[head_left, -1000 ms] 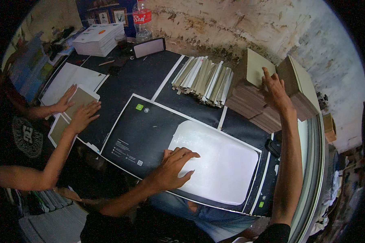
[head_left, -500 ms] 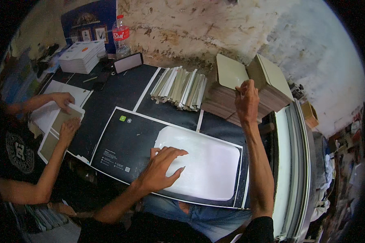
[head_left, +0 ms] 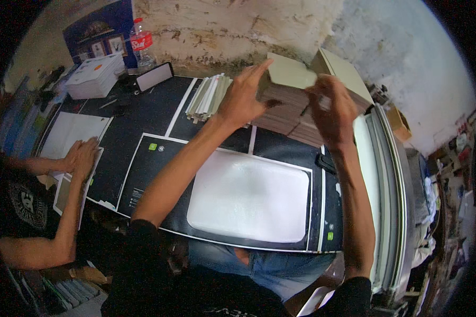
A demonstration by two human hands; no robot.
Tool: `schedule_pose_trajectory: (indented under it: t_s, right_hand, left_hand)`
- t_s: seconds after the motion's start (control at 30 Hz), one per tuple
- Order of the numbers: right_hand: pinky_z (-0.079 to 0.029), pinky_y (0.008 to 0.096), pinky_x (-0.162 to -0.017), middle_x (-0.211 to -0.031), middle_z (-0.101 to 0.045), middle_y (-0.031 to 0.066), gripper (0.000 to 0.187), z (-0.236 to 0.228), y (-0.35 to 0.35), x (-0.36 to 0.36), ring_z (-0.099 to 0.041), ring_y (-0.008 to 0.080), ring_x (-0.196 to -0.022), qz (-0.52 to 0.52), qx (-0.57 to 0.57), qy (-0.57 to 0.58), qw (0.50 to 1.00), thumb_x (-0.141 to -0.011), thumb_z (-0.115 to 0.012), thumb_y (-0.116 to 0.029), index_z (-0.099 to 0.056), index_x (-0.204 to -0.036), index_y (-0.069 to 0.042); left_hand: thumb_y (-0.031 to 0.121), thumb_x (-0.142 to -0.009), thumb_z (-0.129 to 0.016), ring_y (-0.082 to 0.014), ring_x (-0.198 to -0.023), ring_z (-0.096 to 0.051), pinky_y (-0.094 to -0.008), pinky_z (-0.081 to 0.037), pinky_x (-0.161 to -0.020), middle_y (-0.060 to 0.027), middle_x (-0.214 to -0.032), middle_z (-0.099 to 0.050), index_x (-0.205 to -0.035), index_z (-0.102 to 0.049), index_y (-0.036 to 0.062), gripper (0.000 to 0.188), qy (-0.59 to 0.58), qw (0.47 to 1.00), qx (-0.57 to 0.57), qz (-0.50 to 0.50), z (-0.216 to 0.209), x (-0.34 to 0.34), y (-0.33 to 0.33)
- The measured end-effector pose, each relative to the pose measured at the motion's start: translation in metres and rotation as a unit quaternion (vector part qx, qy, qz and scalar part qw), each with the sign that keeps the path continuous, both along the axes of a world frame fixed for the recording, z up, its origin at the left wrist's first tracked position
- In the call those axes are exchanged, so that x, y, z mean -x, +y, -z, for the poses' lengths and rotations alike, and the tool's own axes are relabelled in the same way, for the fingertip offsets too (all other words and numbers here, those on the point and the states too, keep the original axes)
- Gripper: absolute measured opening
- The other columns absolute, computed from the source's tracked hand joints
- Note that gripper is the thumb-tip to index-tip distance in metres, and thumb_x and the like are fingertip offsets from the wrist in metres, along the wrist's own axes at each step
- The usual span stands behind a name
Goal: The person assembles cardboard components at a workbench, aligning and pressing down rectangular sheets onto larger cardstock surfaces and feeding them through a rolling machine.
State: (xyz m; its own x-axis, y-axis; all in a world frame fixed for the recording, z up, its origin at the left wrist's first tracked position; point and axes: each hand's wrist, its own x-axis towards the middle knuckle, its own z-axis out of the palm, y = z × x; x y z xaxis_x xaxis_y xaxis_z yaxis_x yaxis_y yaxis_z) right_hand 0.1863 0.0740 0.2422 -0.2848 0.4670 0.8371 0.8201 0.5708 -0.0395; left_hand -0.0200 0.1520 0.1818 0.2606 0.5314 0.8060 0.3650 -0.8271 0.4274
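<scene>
My left hand (head_left: 242,98) is raised at the left side of a stack of greyish-beige boards (head_left: 284,108), fingers stretched out and thumb apart, holding nothing. My right hand (head_left: 334,111), slightly blurred, has its fingers curled at the near right corner of the top board (head_left: 291,71); they appear closed on it, though the contact is partly hidden. A second board stack (head_left: 345,76) stands just to the right. Below my arms, a glossy white sheet with rounded corners (head_left: 251,195) lies on a black printed sheet (head_left: 158,164) with white border lines.
A bundle of thin strips (head_left: 206,98) lies left of the boards. Farther left are a phone (head_left: 154,78), a plastic bottle (head_left: 141,45) and a pile of booklets (head_left: 94,76). A co-worker's hands (head_left: 82,158) press on a panel at the left. Long rolls or sheets (head_left: 383,195) line the right side.
My left hand has risen from the white sheet to the board stack. My right hand stays at the top board's corner. The co-worker's hands have come together on their panel.
</scene>
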Motion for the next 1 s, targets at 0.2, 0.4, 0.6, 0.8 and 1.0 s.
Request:
schedule_pose_trajectory:
  t_s: [0.2,0.4,0.6,0.8,1.0]
  right_hand:
    - [-0.053,0.0377,-0.076,-0.087,-0.065,0.0101,0.029,0.028,0.041,-0.005,-0.067,0.0283,-0.084,0.034,0.034,0.022,0.999,-0.081,-0.076,0.002,-0.056,-0.100,-0.007]
    - [-0.056,0.0331,-0.070,-0.089,-0.071,0.0069,0.031,-0.003,0.013,-0.004,-0.071,0.0218,-0.080,0.052,-0.148,-0.020,0.987,-0.082,-0.083,-0.010,-0.062,-0.106,-0.007]
    - [-0.057,0.0287,-0.078,-0.103,-0.072,0.0108,0.062,-0.046,-0.069,0.011,-0.071,0.0173,-0.094,0.015,-0.207,0.033,0.978,-0.074,-0.090,-0.007,-0.055,-0.125,-0.005]
    - [-0.055,0.0274,-0.069,-0.107,-0.072,0.0104,0.057,0.038,-0.128,0.020,-0.069,0.0165,-0.088,0.094,0.286,0.163,0.940,-0.077,-0.089,-0.033,-0.067,-0.123,-0.007]
    - [-0.054,0.0255,-0.056,-0.065,-0.071,0.0065,0.028,0.140,-0.148,0.038,-0.065,0.0091,-0.058,-0.016,0.621,0.383,0.684,-0.077,-0.090,-0.016,-0.075,-0.083,0.006]
  left_hand:
    - [0.015,-0.063,-0.090,-0.0491,-0.131,-0.047,-0.0547,-0.042,-0.107,-0.0328,-0.144,-0.045,-0.155,-0.021,-0.0026,0.117,0.072,0.981,0.135,-0.121,0.019,-0.034,0.041]
    - [0.012,-0.057,-0.091,-0.0405,-0.142,-0.041,-0.0470,-0.037,-0.116,-0.0272,-0.154,-0.042,-0.156,-0.030,0.0071,0.117,0.007,0.992,0.002,-0.129,0.022,-0.018,0.011]
    - [0.009,-0.080,-0.081,-0.0231,-0.088,-0.074,-0.0361,-0.057,-0.077,-0.0083,-0.096,-0.077,-0.110,-0.075,0.0104,0.030,-0.058,0.981,-0.187,-0.005,-0.036,0.043,-0.017]
    - [0.021,-0.090,-0.079,-0.0206,-0.088,-0.075,-0.0312,-0.063,-0.072,-0.0172,-0.098,-0.075,-0.117,-0.061,-0.0033,0.041,-0.131,0.958,0.250,0.056,0.041,0.077,-0.117]
    - [0.017,-0.089,-0.080,-0.0208,-0.089,-0.073,-0.0309,-0.060,-0.075,-0.0212,-0.104,-0.072,-0.130,-0.047,-0.0032,0.056,-0.150,0.860,0.487,-0.038,0.105,0.076,-0.195]
